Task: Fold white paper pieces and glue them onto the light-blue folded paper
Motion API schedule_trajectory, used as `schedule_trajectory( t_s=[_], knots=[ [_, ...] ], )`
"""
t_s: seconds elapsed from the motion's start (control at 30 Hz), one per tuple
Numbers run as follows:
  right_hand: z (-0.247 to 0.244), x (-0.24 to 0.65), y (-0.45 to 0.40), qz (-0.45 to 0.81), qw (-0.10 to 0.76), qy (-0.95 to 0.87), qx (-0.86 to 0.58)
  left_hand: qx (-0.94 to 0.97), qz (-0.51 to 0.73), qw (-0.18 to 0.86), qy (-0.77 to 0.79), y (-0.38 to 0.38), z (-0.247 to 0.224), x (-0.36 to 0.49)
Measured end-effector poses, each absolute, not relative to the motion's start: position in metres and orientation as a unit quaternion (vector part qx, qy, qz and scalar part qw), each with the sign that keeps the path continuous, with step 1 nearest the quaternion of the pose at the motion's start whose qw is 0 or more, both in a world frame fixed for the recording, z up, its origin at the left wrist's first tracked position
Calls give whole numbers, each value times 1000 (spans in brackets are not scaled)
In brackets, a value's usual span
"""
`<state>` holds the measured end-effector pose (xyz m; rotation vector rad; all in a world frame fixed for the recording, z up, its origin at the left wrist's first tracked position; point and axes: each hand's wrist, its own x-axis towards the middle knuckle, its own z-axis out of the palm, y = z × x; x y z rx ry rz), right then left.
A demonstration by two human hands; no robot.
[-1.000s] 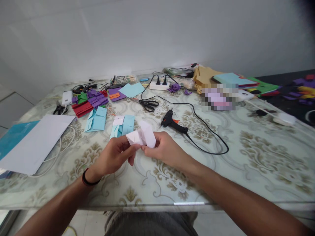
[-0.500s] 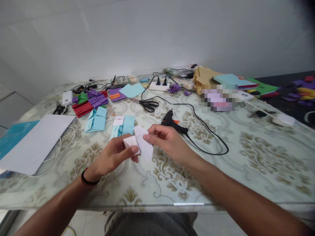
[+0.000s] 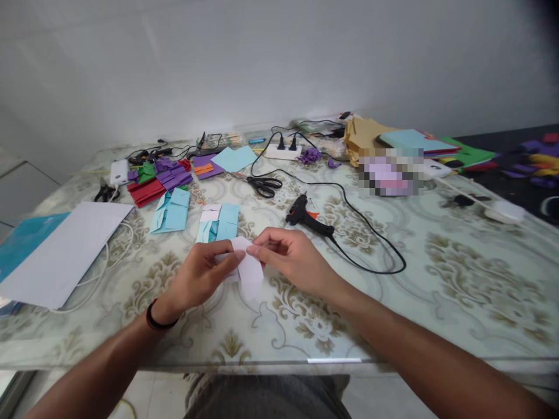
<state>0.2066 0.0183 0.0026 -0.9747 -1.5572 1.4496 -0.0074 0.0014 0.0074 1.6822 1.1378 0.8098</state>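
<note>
A small piece of folded white paper (image 3: 250, 266) is held above the table between both hands. My left hand (image 3: 205, 269) pinches its left part, thumb on top, the other fingers partly hidden behind it. At the upper right edge, the thumb and forefinger of my right hand (image 3: 288, 253) close on the same paper. Just beyond lies a folded light blue and white paper piece (image 3: 225, 221), with a folded light blue paper piece (image 3: 174, 212) to its left. A black glue gun (image 3: 308, 215) rests on the table past my right hand.
Black-handled scissors (image 3: 264, 185) lie behind the paper pieces. A white power strip (image 3: 283, 152) feeds a black cord that loops across the right side. White sheets (image 3: 70, 253) and a white cable are at left. Colored folded papers (image 3: 172, 174) and brown paper (image 3: 364, 137) sit farther back.
The white paper's right flap has turned over toward the left, now covering the folded part under my left thumb. My right hand has shifted slightly left and down with it.
</note>
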Motion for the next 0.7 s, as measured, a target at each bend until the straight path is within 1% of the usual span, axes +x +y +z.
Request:
schedule_trajectory(
  t_s=[0.13,0.2,0.27,0.33,0.5,0.63,0.7],
  knots=[
    [3,205,18,566,415,-606,-374,649,384,465,464,1,6,-5],
    [2,205,19,564,423,-602,-375,645,359,495,458,1,5,-6],
    [1,206,20,578,425,-591,-368,655,323,503,463,1,5,-6],
    [1,206,21,594,428,-578,-359,666,309,483,478,1,5,-6],
    [1,207,21,602,419,-577,-360,689,324,451,466,0,10,-2],
    [2,206,20,595,417,-589,-352,712,344,393,469,-2,14,-1],
    [3,206,21,599,415,-588,-351,712,352,384,471,-3,14,-1]
  ],
)
